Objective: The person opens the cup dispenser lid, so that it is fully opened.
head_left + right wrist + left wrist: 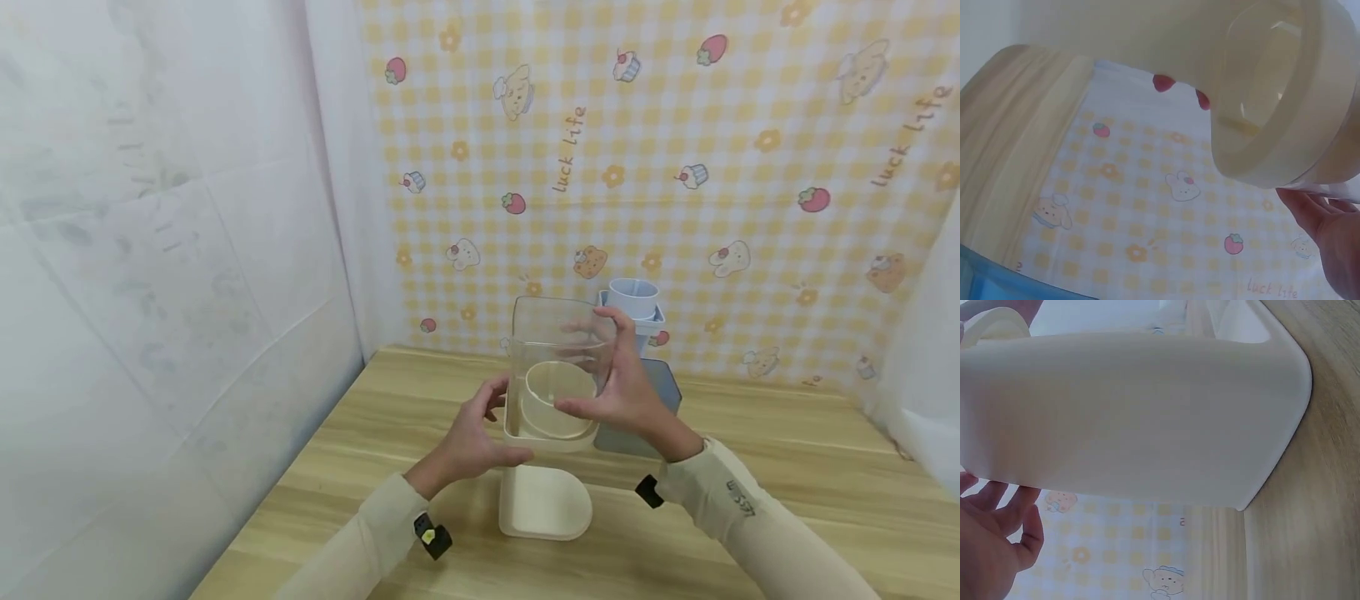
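Observation:
A cream stand with an oval base (pixel 551 504) rises to a shelf with a round collar (pixel 555 442). On this shelf stands a clear see-through container (pixel 540 321), its lower part around the collar. My right hand (pixel 618 392) grips the container from the right, thumb in front and fingers seen through the far wall. At the shelf's left side, my left hand (pixel 476 429) holds the stand, thumb below the front edge. The left wrist view shows the stand's broad upright (pixel 1135 419) with fingers at its edge. From below, the collar's hollow opening (pixel 1260 81) shows in the right wrist view.
Behind my right hand stands a similar light-blue stand (pixel 633 300) with a grey-blue base (pixel 663 387). Both stands are on a wood-grain table (pixel 420 383). A yellow checked cloth (pixel 465 200) hangs behind, and a white curtain (pixel 247 250) hangs on the left.

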Action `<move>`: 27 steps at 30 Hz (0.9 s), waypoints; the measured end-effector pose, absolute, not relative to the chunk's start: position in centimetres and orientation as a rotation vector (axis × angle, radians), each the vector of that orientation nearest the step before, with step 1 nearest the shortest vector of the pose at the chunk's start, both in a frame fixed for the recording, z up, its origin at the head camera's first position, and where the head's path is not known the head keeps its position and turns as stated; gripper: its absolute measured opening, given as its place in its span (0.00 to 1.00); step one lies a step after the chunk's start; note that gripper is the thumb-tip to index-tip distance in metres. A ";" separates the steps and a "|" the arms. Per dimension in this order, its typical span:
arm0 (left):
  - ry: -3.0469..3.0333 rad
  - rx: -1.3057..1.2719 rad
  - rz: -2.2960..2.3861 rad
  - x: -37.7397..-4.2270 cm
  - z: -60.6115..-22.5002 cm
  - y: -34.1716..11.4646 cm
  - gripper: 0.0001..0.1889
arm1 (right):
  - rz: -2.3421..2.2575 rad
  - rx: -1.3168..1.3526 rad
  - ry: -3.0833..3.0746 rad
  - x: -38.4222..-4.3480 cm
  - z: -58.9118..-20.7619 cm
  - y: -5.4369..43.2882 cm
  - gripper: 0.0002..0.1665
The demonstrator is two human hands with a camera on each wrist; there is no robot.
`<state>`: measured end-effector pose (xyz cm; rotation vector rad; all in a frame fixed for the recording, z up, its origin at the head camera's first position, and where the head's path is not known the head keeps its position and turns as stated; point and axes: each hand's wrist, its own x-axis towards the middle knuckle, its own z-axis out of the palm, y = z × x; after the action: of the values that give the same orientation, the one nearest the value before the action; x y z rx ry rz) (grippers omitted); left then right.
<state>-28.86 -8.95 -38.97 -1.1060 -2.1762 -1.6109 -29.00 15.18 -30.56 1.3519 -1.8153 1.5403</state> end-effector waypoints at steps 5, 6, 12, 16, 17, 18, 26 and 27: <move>-2.189 -1.118 -1.603 -29.0 -38.7 -8.9 0.49 | 1.596 1.264 -1.800 -28.8 -30.4 15.1 0.61; -2.190 -1.118 -1.614 -29.0 -38.6 -8.9 0.49 | 1.607 1.263 -1.778 -28.8 -30.4 15.1 0.60; -2.184 -1.090 -1.672 -29.0 -38.3 -9.2 0.50 | 1.573 1.379 -1.635 -28.9 -30.4 14.6 0.62; -2.186 -1.099 -1.681 -29.2 -38.5 -9.4 0.52 | 1.488 1.396 -1.653 -29.1 -30.4 14.6 0.64; -2.188 -1.101 -1.687 -29.2 -38.5 -9.4 0.51 | 1.484 1.399 -1.667 -29.1 -30.3 14.6 0.66; -2.190 -1.101 -1.693 -29.3 -38.6 -9.3 0.51 | 1.470 1.402 -1.679 -29.1 -30.3 14.8 0.68; -2.200 -1.106 -1.751 -29.3 -39.0 -9.0 0.53 | 1.425 1.348 -1.849 -28.4 -30.4 15.6 0.79; -2.202 -1.108 -1.754 -29.3 -39.0 -8.9 0.54 | 1.450 1.341 -1.849 -28.4 -30.4 15.6 0.78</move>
<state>-29.27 -8.93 -39.03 -1.1079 -2.2020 -1.7542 -28.38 15.55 -30.38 1.3414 -1.8492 1.4503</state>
